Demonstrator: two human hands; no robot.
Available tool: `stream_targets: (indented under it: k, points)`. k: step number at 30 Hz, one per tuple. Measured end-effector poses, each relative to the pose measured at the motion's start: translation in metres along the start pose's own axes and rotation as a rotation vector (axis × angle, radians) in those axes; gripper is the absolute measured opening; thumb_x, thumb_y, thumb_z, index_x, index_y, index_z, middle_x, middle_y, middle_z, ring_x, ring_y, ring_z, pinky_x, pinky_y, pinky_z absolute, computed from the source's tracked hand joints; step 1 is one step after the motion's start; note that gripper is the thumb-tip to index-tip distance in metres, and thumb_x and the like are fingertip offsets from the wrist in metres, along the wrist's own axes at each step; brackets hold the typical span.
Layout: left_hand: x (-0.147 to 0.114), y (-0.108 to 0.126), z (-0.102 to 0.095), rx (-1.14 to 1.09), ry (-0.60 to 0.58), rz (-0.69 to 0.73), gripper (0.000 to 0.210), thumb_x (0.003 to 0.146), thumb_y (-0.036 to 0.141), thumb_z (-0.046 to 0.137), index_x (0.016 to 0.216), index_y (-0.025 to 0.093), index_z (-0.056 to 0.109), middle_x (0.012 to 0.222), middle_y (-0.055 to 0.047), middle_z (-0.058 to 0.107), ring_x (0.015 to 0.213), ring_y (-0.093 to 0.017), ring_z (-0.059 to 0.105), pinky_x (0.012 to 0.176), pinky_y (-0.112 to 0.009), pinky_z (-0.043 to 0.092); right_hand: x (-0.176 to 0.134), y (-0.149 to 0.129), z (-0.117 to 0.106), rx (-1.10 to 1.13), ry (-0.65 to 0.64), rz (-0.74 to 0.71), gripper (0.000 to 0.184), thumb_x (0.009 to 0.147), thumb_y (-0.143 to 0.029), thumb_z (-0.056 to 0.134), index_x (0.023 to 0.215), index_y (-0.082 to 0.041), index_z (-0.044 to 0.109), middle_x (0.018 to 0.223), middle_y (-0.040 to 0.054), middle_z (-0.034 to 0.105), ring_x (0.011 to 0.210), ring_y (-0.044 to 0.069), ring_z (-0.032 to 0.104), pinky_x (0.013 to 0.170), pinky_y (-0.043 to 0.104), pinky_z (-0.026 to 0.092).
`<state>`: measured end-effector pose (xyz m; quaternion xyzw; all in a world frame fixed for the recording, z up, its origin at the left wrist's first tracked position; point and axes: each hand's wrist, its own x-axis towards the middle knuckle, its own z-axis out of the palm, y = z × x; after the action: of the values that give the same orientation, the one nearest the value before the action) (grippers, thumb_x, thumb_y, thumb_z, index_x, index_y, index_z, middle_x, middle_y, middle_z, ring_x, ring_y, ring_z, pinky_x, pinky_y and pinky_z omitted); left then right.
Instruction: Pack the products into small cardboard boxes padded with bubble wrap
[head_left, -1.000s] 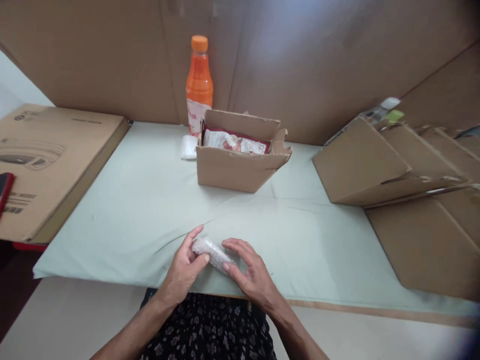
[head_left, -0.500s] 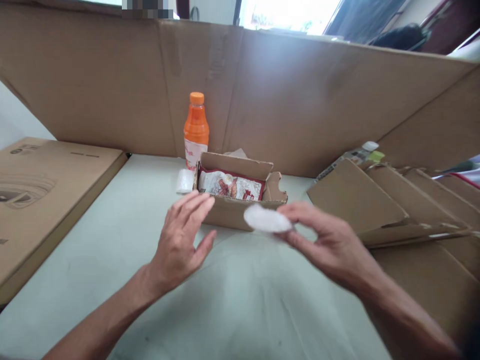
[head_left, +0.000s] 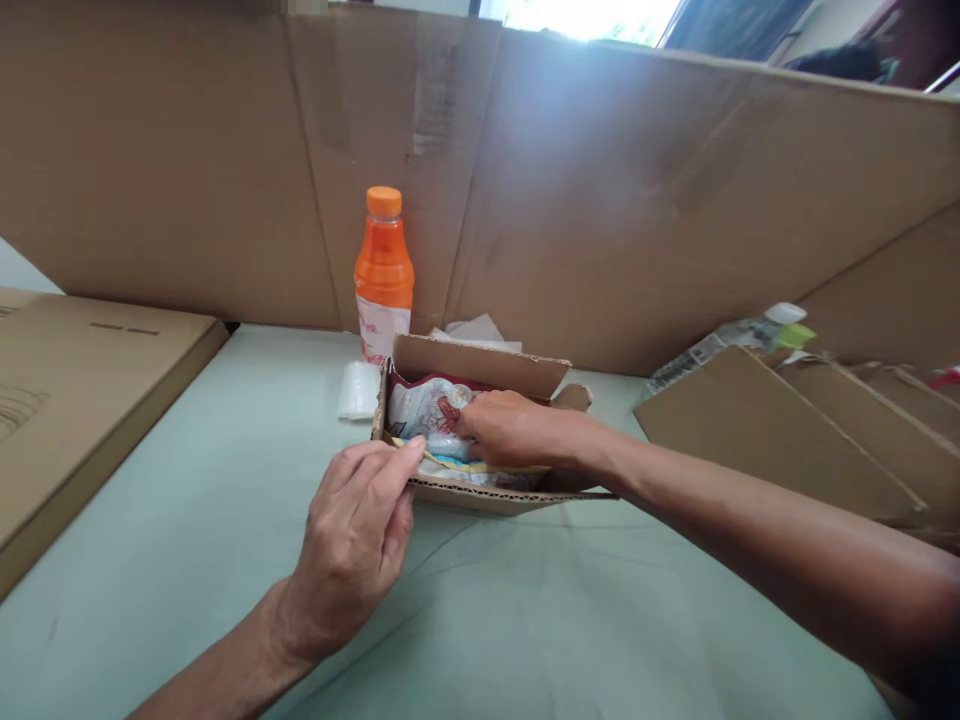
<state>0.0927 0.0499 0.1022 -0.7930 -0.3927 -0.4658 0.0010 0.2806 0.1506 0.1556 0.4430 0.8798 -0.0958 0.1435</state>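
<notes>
A small open cardboard box (head_left: 484,500) stands on the table in front of me. My left hand (head_left: 356,540) is closed on its front left corner, the thumb at the top edge. My right hand (head_left: 510,428) reaches down into the box, fingers closed on a small translucent white item (head_left: 450,445), partly hidden by the hand. Behind that item lies a white and dark red food packet (head_left: 420,405) with a picture on it. Along the inner front wall, a yellow and blue edged packet (head_left: 487,475) shows.
A bottle of orange drink (head_left: 384,280) stands behind the box, with a white roll (head_left: 360,390) beside it. White papers (head_left: 480,332) lie at the back. On the left is a large flat carton (head_left: 150,350); on the right, cardboard pieces (head_left: 772,430) and a clear bottle (head_left: 720,345).
My right hand has moved left and down into the box with the white item. My left hand, open before, has closed on the box's front edge. The camera view has shifted slightly.
</notes>
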Motion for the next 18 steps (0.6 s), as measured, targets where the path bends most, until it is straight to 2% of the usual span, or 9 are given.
stream_targets:
  k: [2,4,6,8,10,12,15,16,18]
  points:
    - [0.001,-0.001,0.001,0.016,0.041,0.0,0.066,0.087,0.001,0.055,0.147,0.025,0.041,0.104,-0.006,0.067,0.101,-0.023,0.061,0.091,-0.042,0.054,-0.001,0.006,-0.005,0.066,0.0,-0.035,0.012,0.073,-0.009,0.071,0.071,-0.021,0.071,0.059,-0.0003,0.066,0.047,0.013,0.055,0.048,0.026,0.035]
    - [-0.004,-0.002,0.0,0.055,0.134,-0.041,0.067,0.086,0.005,0.062,0.146,0.026,0.041,0.113,-0.008,0.063,0.108,-0.024,0.059,0.095,-0.043,0.053,-0.018,0.018,-0.016,0.131,0.082,-0.059,0.01,0.076,-0.014,0.071,0.08,-0.023,0.074,0.066,-0.0007,0.07,0.053,0.014,0.06,0.05,0.026,0.039]
    - [-0.015,-0.007,-0.004,0.071,0.234,-0.141,0.069,0.085,0.011,0.068,0.147,0.028,0.042,0.122,-0.009,0.058,0.116,-0.026,0.056,0.098,-0.044,0.051,-0.056,0.033,-0.027,0.196,0.285,0.015,0.014,0.084,-0.023,0.067,0.096,-0.025,0.075,0.081,0.0004,0.075,0.063,0.015,0.066,0.057,0.027,0.045]
    - [-0.031,-0.016,-0.007,0.03,0.226,-0.284,0.065,0.086,0.019,0.069,0.145,0.028,0.044,0.127,-0.01,0.056,0.116,-0.026,0.057,0.098,-0.044,0.052,-0.11,0.048,-0.025,0.255,0.573,0.206,0.021,0.092,-0.033,0.06,0.109,-0.027,0.072,0.094,0.003,0.077,0.073,0.017,0.069,0.065,0.032,0.051]
    - [-0.047,-0.029,-0.008,-0.053,0.114,-0.435,0.058,0.089,0.028,0.066,0.143,0.028,0.046,0.133,-0.01,0.055,0.114,-0.025,0.059,0.097,-0.044,0.053,-0.16,0.058,-0.004,0.323,0.804,0.435,0.027,0.095,-0.047,0.056,0.107,-0.028,0.072,0.09,0.0056,0.076,0.077,0.019,0.071,0.071,0.036,0.055]
    - [-0.061,-0.042,-0.004,-0.17,-0.007,-0.558,0.056,0.089,0.035,0.065,0.142,0.029,0.047,0.143,-0.011,0.051,0.118,-0.025,0.059,0.1,-0.045,0.052,-0.186,0.061,0.035,0.434,0.924,0.528,0.03,0.089,-0.058,0.06,0.094,-0.031,0.072,0.078,0.0072,0.075,0.067,0.021,0.07,0.063,0.036,0.056]
    - [-0.066,-0.057,0.013,-0.406,-0.083,-0.68,0.067,0.085,0.043,0.069,0.145,0.028,0.043,0.152,-0.012,0.045,0.132,-0.028,0.052,0.108,-0.047,0.047,-0.166,0.045,0.098,0.65,0.775,0.447,0.045,0.08,-0.058,0.068,0.113,-0.027,0.067,0.097,0.0092,0.077,0.072,0.025,0.071,0.06,0.039,0.059]
    - [-0.064,-0.059,0.021,-0.489,-0.098,-0.715,0.071,0.083,0.045,0.07,0.146,0.026,0.043,0.151,-0.013,0.047,0.132,-0.028,0.052,0.108,-0.046,0.047,-0.15,0.037,0.113,0.69,0.742,0.439,0.05,0.078,-0.055,0.07,0.116,-0.023,0.065,0.102,0.0097,0.076,0.074,0.025,0.071,0.061,0.038,0.059]
    - [-0.056,-0.055,0.037,-0.624,-0.113,-0.783,0.071,0.082,0.048,0.07,0.143,0.022,0.045,0.142,-0.014,0.055,0.126,-0.028,0.058,0.106,-0.044,0.049,-0.119,0.022,0.129,0.784,0.741,0.428,0.045,0.078,-0.052,0.066,0.108,-0.018,0.064,0.096,0.0098,0.075,0.074,0.024,0.07,0.062,0.036,0.058]
